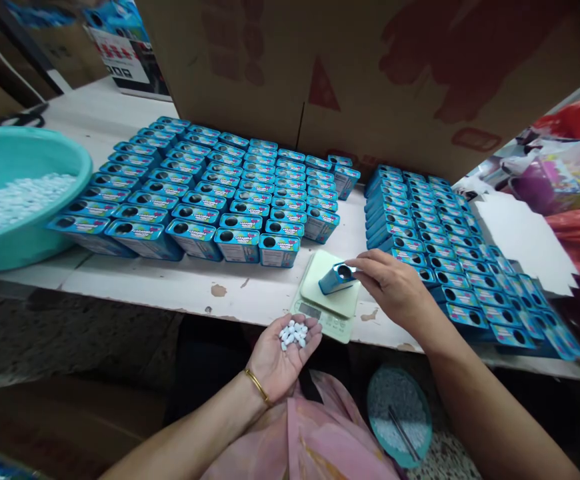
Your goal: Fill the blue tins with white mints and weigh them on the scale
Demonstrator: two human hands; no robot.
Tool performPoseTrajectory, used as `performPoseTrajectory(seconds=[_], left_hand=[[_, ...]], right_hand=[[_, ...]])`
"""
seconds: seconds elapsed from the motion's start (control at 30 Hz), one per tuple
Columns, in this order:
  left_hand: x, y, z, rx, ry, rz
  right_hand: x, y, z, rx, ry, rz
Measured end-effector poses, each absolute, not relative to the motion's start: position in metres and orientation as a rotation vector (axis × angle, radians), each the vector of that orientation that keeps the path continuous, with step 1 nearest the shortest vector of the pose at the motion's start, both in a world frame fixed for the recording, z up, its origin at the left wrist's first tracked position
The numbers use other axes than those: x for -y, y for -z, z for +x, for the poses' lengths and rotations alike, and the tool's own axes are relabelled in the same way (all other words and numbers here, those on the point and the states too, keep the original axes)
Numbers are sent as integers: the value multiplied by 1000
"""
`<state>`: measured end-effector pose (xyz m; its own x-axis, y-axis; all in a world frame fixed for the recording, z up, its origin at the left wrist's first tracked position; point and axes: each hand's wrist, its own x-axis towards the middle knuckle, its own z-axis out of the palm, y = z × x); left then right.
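Observation:
My left hand (286, 353) is palm up with its fingers slightly cupped, holding a small pile of white candies (294, 334) just in front of the scale. A pale green kitchen scale (315, 293) lies at the table's front edge. On its plate stands a small blue tin (337, 279) with a dark round opening in its top. My right hand (383, 277) reaches in from the right, its thumb and fingertips pinched together at that opening. Whether a candy is between those fingertips is hidden.
Rows of similar blue tins (240, 223) stand to the left, with more tins (457, 296) on the right. A turquoise basin (30, 250) of white candies is far left. Behind rises a large cardboard box (350, 73). Below the table sits a smaller tub (423, 427).

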<state>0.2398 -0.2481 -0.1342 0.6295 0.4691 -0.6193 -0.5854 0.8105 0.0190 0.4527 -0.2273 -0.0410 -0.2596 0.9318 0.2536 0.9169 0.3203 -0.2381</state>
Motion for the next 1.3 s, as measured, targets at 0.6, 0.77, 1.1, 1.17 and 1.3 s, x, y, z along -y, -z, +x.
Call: performPoseTrajectory(seconds=[0.6,0.77,1.1,1.17,1.3], left_hand=[[272,148,236,-642,-416,-138],[275,150,238,-533,-347,-214],[275,152,236,-564,-360,-215],[274,152,236,-623,-345,-133],[274,150,236,-655,-326,-90]], right_hand=[[291,61,404,1971,-669,-1340],[322,105,366,2173,-763,-1278],[310,98,382,2153,-568,-1284],[295,83,397,2073,-412,-1351],[254,58,426,1958,-127,-1487]])
